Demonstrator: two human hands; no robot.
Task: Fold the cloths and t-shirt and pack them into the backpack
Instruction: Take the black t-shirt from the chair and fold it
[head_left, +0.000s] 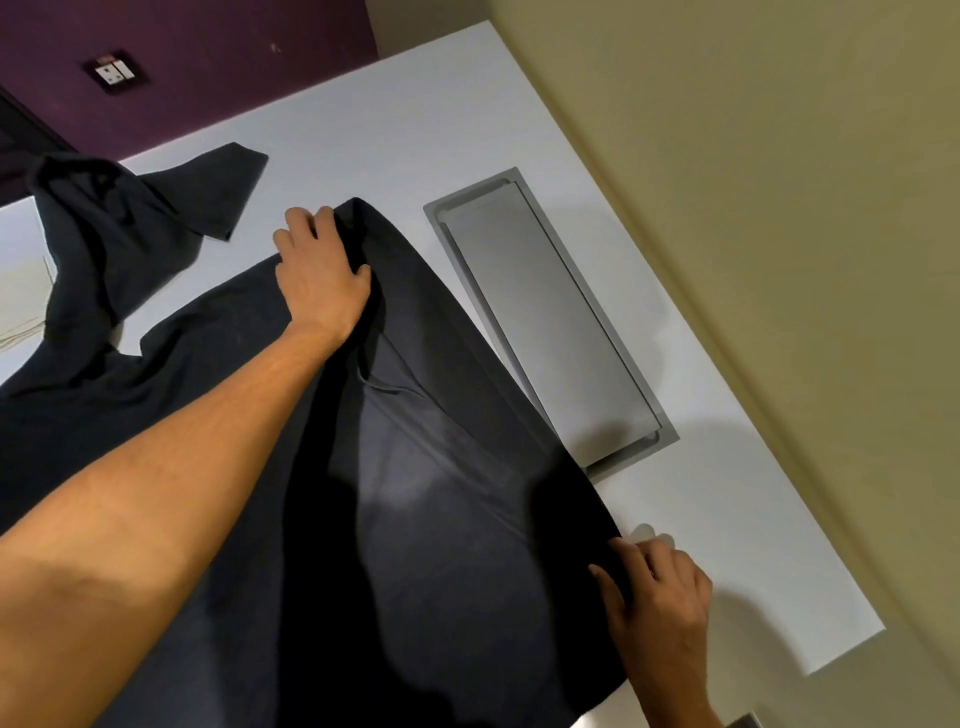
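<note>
Both hands, left (319, 270) and right (660, 597), each pinching an edge of the dark t-shirt (415, 467) on the white table (389, 130).

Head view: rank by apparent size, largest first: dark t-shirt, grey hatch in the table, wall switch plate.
1. dark t-shirt, covers most of the frame
2. grey hatch, recessed in the white table
3. wall switch plate, smallest, though it is farthest from the camera, so it looks smaller than it is

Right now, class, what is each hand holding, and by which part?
Both hold the dark t-shirt: the left hand grips its far folded corner, the right hand pinches its near right edge.
</note>
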